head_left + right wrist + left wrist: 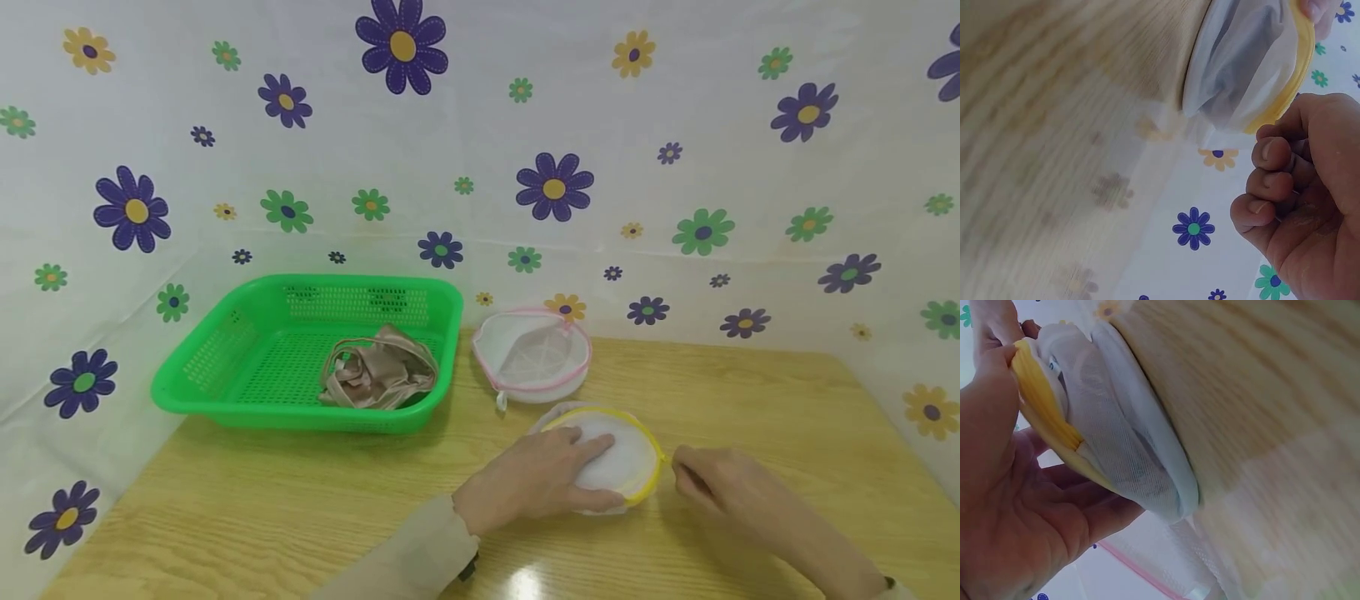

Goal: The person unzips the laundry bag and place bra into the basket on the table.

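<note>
Wood-grained surface (322, 492) stretches below a white backdrop (480, 117) printed with purple, green and yellow flowers. On it, right of centre in the head view, lies a round white mesh bag (628, 458) with yellow trim (655, 477), its mesh sides creased where the wrist views show them. The person's left hand (536, 479) rests on the bag from the left, fingers extended and spread over the top, the thumb lying toward the near edge. At the opposite end, the right hand (731, 492) has its fingers curled in, thumb and forefinger pinching the tip of the yellow trim; exactly what small piece sits between them is hidden. Just beyond the yellow-trimmed bag stands a second white mesh bag (543, 358) with pink trim, its top partly folded back and a small white tab (502, 402) hanging at its near side. Farther left is a green plastic basket (300, 421) with perforated walls and base, and a shiny brown cloth (382, 375) lies bunched in its right part. A pale sleeve (420, 550) covers the left forearm, and a dark item (468, 568) shows beneath that wrist.
</note>
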Tool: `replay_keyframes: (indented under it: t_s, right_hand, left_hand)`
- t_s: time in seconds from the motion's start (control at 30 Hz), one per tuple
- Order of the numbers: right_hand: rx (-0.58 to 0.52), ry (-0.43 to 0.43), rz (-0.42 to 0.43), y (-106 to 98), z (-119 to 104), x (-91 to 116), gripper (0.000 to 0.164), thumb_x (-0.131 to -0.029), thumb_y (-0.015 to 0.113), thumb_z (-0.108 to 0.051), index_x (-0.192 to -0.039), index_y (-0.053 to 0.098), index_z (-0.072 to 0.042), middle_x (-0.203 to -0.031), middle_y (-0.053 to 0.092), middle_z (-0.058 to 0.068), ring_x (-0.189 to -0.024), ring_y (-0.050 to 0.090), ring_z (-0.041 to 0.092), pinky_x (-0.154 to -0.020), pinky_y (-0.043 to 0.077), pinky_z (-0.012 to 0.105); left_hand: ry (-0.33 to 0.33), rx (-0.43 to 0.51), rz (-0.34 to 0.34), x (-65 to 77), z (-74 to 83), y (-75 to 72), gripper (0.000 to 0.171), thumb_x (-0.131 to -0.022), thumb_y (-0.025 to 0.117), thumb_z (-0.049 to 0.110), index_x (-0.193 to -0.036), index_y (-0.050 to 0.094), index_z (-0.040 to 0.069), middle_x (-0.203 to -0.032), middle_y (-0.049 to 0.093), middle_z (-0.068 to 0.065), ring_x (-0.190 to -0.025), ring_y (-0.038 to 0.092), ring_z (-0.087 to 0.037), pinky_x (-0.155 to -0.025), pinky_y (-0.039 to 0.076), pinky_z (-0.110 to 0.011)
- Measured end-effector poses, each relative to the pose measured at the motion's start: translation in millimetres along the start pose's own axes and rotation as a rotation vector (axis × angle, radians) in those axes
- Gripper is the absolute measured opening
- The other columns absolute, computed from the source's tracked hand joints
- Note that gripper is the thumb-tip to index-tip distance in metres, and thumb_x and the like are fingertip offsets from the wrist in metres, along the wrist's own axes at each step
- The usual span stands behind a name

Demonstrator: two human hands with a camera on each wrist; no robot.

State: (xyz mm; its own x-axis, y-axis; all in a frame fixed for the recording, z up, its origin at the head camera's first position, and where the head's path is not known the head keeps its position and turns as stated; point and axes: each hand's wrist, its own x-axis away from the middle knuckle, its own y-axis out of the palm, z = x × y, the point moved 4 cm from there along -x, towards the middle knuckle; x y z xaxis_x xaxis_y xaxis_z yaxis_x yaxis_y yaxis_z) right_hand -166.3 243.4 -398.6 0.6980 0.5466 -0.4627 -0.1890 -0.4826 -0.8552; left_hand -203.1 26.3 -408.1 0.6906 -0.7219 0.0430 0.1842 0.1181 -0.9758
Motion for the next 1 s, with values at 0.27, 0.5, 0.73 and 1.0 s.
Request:
replay_keyframes:
  t_s: [0.27, 0.5, 0.73, 1.0]
  right_hand:
    - [0.039, -0.021, 0.003, 5.2, 16.0, -8.4, 0.036, -0.083, 0.068, 0.006, -0.072, 0.048, -0.022, -0.064, 0.033, -0.021, -0.059, 0.024, -0.012, -0.047, 0.026, 0.01]
    - [0.005, 0.009, -0.016, 5.9, 21.1, -11.1, 0.035, -0.086, 0.066, 0.005, -0.073, 0.049, -0.023, -0.064, 0.032, -0.023, -0.058, 0.025, -0.012, -0.047, 0.028, 0.011]
    - [-0.006, -0.003, 0.009, 3.8, 18.3, -9.6, 0.037, -0.084, 0.066, 0.006, -0.073, 0.049, -0.024, -0.064, 0.032, -0.024, -0.059, 0.025, -0.013, -0.047, 0.026, 0.007]
    - [-0.009, -0.024, 0.036, 2.1, 18.3, -8.2, 0.037, -0.082, 0.068, 0.007, -0.072, 0.048, -0.024, -0.065, 0.031, -0.024, -0.059, 0.024, -0.013, -0.047, 0.024, 0.006]
  left_hand:
    - [0.001, 0.052, -0.033, 7.7, -7.8, -0.9, 0.079, -0.096, 0.047, 0.074, -0.156, 0.044, 0.024, -0.148, 0.058, -0.011, -0.131, 0.061, -0.02, -0.111, 0.049, -0.035]
    - [0.035, -0.012, -0.024, 10.1, -10.1, 1.3, 0.076, -0.098, 0.044, 0.071, -0.155, 0.046, 0.021, -0.141, 0.063, -0.011, -0.123, 0.066, -0.02, -0.107, 0.052, -0.034]
    - [0.085, -0.108, 0.013, 7.2, -7.0, -0.3, 0.069, -0.101, 0.044, 0.066, -0.151, 0.052, 0.019, -0.126, 0.07, -0.009, -0.107, 0.069, -0.016, -0.097, 0.056, -0.031]
    - [0.079, -0.137, 0.03, 5.2, -5.8, -2.9, 0.066, -0.101, 0.046, 0.066, -0.148, 0.055, 0.021, -0.124, 0.071, -0.008, -0.107, 0.068, -0.016, -0.093, 0.058, -0.031]
